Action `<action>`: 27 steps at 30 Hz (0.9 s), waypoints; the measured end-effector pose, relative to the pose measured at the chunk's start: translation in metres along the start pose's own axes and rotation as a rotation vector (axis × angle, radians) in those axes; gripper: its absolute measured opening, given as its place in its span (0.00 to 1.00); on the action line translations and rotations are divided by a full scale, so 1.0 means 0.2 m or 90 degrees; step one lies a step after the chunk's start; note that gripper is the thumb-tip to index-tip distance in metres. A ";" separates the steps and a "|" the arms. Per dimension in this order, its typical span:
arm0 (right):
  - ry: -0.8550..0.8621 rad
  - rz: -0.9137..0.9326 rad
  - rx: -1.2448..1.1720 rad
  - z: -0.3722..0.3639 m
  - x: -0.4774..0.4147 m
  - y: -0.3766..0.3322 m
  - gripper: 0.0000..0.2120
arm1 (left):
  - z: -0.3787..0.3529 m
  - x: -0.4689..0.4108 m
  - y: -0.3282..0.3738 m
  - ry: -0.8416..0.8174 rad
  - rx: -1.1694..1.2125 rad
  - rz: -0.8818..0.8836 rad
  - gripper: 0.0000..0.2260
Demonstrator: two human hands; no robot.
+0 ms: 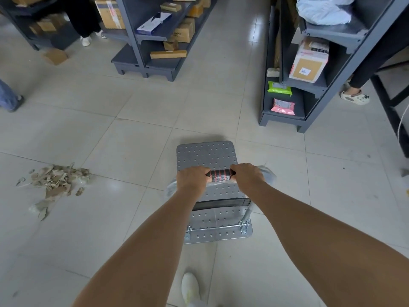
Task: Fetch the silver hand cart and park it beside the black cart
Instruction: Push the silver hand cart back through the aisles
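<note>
Both hands are wrapped around the handle (pixel 220 174) of the silver hand cart (pixel 208 156): the left hand (pixel 192 177) grips the bar's left end, the right hand (pixel 247 175) its right end, with the black-and-red padded middle showing between them. The cart sits on the tiled floor (pixel 132 134) directly ahead of the person, its studded deck empty and pointing toward the gap between two dark shelf units, the left shelving (pixel 155 60) and the right shelving (pixel 285 120). The black cart is not in view, so the step in hand seems to be wheeling the cart toward wherever it stands.

To do it well, I judge an even two-handed hold best, pushing through both arms equally so the deck runs straight. Steer by easing one hand forward. A pile of torn cardboard scraps (pixel 55 182) lies well apart to the left; keep the wheels away from it. Other people's feet stand near the shelf ends, so slow down at corners. The person's own shoe (pixel 190 286) is just behind the deck, so short steps will avoid kicking the rear edge.
</note>
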State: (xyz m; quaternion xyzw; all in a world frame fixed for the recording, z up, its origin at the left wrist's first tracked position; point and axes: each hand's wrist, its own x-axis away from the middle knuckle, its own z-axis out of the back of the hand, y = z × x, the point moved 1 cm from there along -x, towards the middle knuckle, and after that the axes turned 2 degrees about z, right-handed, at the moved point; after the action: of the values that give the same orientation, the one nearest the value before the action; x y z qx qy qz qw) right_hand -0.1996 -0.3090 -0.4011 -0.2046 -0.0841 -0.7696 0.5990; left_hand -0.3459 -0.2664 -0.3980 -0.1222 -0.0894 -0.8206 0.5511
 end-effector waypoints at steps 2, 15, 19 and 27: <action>0.000 -0.004 -0.002 0.02 -0.04 -0.03 0.16 | 0.02 -0.05 -0.04 -0.004 0.008 0.000 0.16; -0.013 -0.021 -0.001 0.09 -0.33 -0.32 0.15 | 0.12 -0.37 -0.38 -0.045 0.038 -0.001 0.15; -0.023 -0.020 0.013 0.13 -0.42 -0.41 0.15 | 0.15 -0.48 -0.47 -0.049 0.043 -0.006 0.14; -0.015 -0.032 0.016 0.18 -0.58 -0.50 0.18 | 0.18 -0.66 -0.59 -0.035 0.040 -0.022 0.15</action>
State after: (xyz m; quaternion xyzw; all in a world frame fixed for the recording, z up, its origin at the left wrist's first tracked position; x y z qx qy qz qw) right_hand -0.2650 -0.1659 -0.4048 -0.2038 -0.1062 -0.7809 0.5808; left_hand -0.4029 -0.0960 -0.4052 -0.1260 -0.1324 -0.8231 0.5377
